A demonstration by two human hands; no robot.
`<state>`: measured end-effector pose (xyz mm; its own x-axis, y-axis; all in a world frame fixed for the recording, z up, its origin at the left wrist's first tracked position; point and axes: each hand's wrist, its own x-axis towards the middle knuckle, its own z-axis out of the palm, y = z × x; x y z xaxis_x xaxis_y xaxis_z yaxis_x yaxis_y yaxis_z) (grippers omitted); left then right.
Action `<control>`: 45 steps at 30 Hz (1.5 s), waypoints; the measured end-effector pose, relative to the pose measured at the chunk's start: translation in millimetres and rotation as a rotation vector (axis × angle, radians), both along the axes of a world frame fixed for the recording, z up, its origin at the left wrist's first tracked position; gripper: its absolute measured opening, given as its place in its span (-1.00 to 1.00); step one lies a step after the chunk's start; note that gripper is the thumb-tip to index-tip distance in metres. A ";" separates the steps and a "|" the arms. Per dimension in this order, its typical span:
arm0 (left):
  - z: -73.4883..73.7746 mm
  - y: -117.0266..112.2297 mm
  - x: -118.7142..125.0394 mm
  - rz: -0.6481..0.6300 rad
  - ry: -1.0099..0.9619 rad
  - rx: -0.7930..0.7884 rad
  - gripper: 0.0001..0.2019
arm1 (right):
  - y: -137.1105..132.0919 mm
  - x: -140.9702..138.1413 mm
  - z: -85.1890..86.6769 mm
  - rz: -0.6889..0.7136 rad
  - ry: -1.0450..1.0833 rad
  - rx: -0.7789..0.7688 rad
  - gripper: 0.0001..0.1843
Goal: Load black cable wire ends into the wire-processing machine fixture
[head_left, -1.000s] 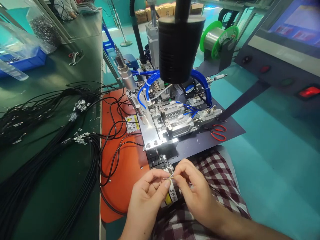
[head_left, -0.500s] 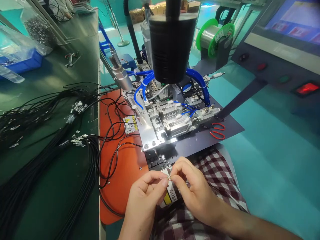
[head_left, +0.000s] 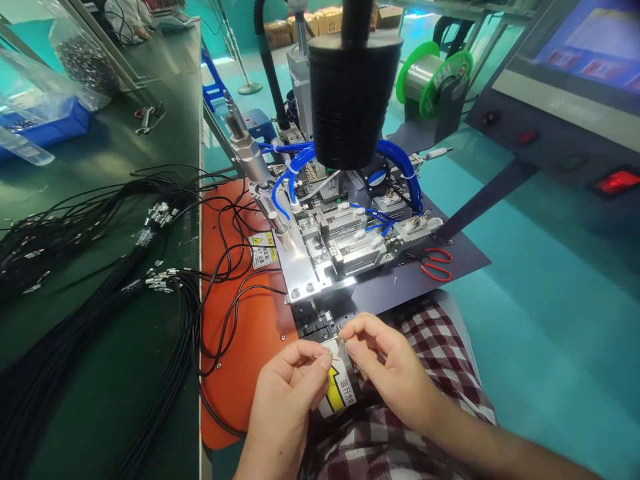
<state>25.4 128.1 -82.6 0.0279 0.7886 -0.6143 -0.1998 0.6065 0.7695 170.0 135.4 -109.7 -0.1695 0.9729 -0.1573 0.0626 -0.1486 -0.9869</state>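
Note:
In the head view my left hand point(head_left: 290, 390) pinches something tiny and thin between thumb and forefinger, too small to name. My right hand point(head_left: 393, 367) is just to its right, thumb and forefinger curled close together; what lies between their tips, if anything, is too small to make out. Both hands are above my lap, in front of the metal machine point(head_left: 345, 247) with blue air tubes. Beneath the fingertips shows a white and yellow label point(head_left: 340, 393) with an arrow. Black cables point(head_left: 235, 293) run across an orange plate point(head_left: 250, 347) left of the machine.
Bundles of black cables with metal ends point(head_left: 163, 280) lie on the green table point(head_left: 165, 147) at left. Red-handled pliers point(head_left: 437, 265) rest on the dark base plate. A black funnel-shaped hood point(head_left: 353, 100) hangs above. Behind are a green wire spool point(head_left: 430, 77) and a control panel point(head_left: 555, 127).
My fingertips, together before, have moved apart, leaving a small gap between the hands. The right fingertips sit slightly higher and further right. The view has shifted a little.

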 end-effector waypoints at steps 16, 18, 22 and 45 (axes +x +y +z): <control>11.8 1.5 -1.6 -0.113 0.212 0.151 -0.81 | 1.0 0.0 11.0 0.051 -0.092 0.143 -0.79; 10.4 3.7 -2.7 -0.105 0.159 0.096 -0.79 | 3.6 1.1 7.0 0.064 0.015 -0.038 -0.79; 6.9 6.5 -5.9 -0.093 0.092 0.033 -0.76 | 10.5 7.9 4.7 0.058 0.039 -0.101 -0.85; 0.9 6.6 -7.3 -0.159 0.073 0.052 -0.73 | 13.6 10.5 5.5 0.183 -0.027 -0.134 -0.84</control>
